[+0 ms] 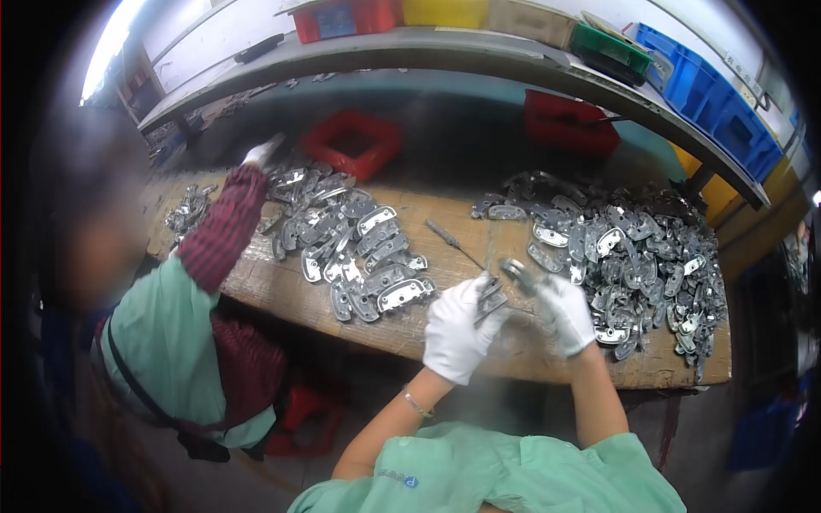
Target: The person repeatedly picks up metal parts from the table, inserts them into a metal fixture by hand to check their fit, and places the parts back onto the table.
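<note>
My left hand (457, 332), in a white glove, is closed around a small silver metal part (491, 301) over the table's front edge. Beside it, my right hand (564, 316), also gloved and a little blurred, grips a curved metal part (516, 272) between thumb and fingers. A thin tool with a grey handle (441, 231) lies behind my hands, its slim shaft pointing toward the left one. To the right is a large heap of curved cast metal parts (641, 256). Another spread of similar parts (359, 248) lies to the left.
On the left, a co-worker's sleeve (224, 231) and gloved hand (262, 151) reach over the table (428, 205). Red bins (352, 141) stand toward the back. A raised shelf (410, 53) carries red, yellow, green and blue bins (710, 94).
</note>
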Demonstrator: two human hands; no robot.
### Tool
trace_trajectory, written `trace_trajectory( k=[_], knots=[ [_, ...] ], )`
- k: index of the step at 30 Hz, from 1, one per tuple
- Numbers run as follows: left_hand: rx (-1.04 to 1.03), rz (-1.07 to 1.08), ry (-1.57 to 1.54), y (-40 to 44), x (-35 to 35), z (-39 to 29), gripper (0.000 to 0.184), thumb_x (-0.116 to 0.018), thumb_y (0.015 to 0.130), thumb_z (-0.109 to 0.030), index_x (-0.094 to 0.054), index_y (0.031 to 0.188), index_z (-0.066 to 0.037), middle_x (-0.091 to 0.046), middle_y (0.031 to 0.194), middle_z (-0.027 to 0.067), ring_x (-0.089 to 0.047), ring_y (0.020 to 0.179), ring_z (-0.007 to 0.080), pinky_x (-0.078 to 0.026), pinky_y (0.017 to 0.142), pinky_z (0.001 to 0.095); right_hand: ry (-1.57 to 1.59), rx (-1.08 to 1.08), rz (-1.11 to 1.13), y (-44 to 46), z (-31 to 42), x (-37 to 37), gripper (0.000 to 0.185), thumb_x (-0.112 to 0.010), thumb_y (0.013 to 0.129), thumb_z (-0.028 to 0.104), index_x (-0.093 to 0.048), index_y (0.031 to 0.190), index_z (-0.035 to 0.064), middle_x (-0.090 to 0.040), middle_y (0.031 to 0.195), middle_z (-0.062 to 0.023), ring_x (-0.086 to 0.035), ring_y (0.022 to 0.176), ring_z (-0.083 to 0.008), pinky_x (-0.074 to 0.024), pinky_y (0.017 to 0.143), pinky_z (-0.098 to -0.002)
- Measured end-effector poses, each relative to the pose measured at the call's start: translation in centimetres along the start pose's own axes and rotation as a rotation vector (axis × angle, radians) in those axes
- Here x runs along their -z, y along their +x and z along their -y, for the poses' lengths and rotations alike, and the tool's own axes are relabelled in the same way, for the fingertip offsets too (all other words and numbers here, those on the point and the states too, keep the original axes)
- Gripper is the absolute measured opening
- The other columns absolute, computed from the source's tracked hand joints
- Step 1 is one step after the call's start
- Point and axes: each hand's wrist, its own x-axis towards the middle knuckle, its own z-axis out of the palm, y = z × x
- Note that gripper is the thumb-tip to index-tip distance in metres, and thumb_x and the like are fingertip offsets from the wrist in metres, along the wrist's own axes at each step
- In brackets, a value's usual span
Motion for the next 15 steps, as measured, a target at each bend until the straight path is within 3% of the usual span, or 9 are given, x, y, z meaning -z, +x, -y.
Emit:
trace_trajectory(
  k=[1,3,5,8,9,11,12,13,15],
  knots=[
    [0.035,-0.001,-0.22,-0.1,-0.7,-0.1,0.052,-0.075,0.1,-0.04,-0.066,0.132,0.0,-0.073,0.114,0.0161,-0.07,0.099,0.0309,-0.056,0.09,0.04,0.31,-0.19,0.085,-1.6,0.0,-1.1,0.012,-0.072,0.1,0.017,-0.071,0.102,0.0055,-0.05,0.066,0.0081,-0.043,0.055,-0.0043,-0.0326,0.049,-0.0237],
    [0.497,0.025,-0.777,-0.7,-0.9,-1.5,0.042,-0.078,0.099,-0.031,-0.07,0.124,0.001,-0.075,0.106,0.0148,-0.071,0.092,0.0275,-0.057,0.085,0.0375,0.43,-0.253,0.193,-3.8,-1.7,-3.7,0.016,-0.07,0.103,0.02,-0.068,0.11,0.0063,-0.044,0.064,0.0096,-0.035,0.049,-0.0011,-0.0221,0.044,-0.0221],
    [0.579,-0.049,-0.819,-1.3,-0.7,-1.5,0.03,-0.08,0.096,-0.023,-0.072,0.114,-0.001,-0.074,0.097,0.013,-0.07,0.086,0.0269,-0.056,0.08,0.0377,0.43,-0.303,0.171,-4.7,-2.1,-4.7,0.019,-0.07,0.104,0.021,-0.068,0.115,0.0053,-0.043,0.063,0.0099,-0.032,0.045,-0.0012,-0.0193,0.043,-0.0227],
    [0.08,-0.163,0.113,-1.2,0.7,-0.7,0.019,-0.082,0.09,-0.02,-0.07,0.097,-0.008,-0.067,0.087,0.0114,-0.065,0.083,0.0325,-0.051,0.078,0.0456,0.319,-0.173,-0.006,-4.5,-2.3,-4.7,0.025,-0.067,0.106,0.021,-0.07,0.124,0.003,-0.043,0.064,0.0104,-0.033,0.046,-0.0003,-0.0191,0.043,-0.0219],
    [0.071,-0.004,0.192,-1.2,0.9,0.5,0.02,-0.083,0.086,-0.022,-0.07,0.095,-0.009,-0.067,0.089,0.0107,-0.064,0.088,0.0345,-0.049,0.079,0.048,0.317,-0.132,-0.046,-4.4,-2.2,-4.6,0.025,-0.065,0.107,0.019,-0.071,0.123,0.0013,-0.044,0.065,0.0106,-0.032,0.047,0.0007,-0.02,0.043,-0.0213],
    [0.045,0.105,0.338,-0.9,0.4,1.8,0.02,-0.083,0.083,-0.021,-0.071,0.093,-0.01,-0.067,0.089,0.009,-0.064,0.089,0.0331,-0.049,0.079,0.048,0.249,-0.124,-0.071,-4.3,-2.2,-3.7,0.024,-0.064,0.107,0.018,-0.071,0.122,0.0005,-0.046,0.067,0.0102,-0.033,0.048,0.001,-0.0211,0.043,-0.0212],
    [0.026,0.128,0.355,-1.0,0.3,2.0,0.034,-0.086,0.08,-0.023,-0.072,0.107,-0.009,-0.068,0.1,0.01,-0.063,0.096,0.0325,-0.049,0.082,0.0473,0.191,-0.128,-0.076,-4.4,-2.4,-3.2,0.026,-0.063,0.107,0.015,-0.071,0.125,-0.0012,-0.048,0.07,0.0091,-0.035,0.051,0.0,-0.0254,0.046,-0.021],
    [0.036,0.133,0.354,-1.0,0.1,2.0,0.034,-0.086,0.08,-0.023,-0.072,0.107,-0.009,-0.068,0.1,0.01,-0.063,0.096,0.0325,-0.049,0.082,0.0473,0.187,-0.138,-0.073,-4.5,-2.5,-3.0,0.026,-0.063,0.107,0.015,-0.071,0.125,-0.0012,-0.048,0.07,0.0091,-0.035,0.051,0.0,-0.0254,0.046,-0.021],
    [0.031,-0.046,0.304,-1.0,-0.2,1.8,0.055,-0.088,0.078,-0.027,-0.067,0.126,-0.009,-0.064,0.115,0.0118,-0.062,0.102,0.0336,-0.05,0.085,0.0469,0.115,-0.107,-0.069,-5.1,-2.6,-2.6,0.029,-0.061,0.107,0.012,-0.069,0.13,-0.0028,-0.049,0.072,0.0077,-0.039,0.056,-0.001,-0.0297,0.05,-0.021]
  ],
)
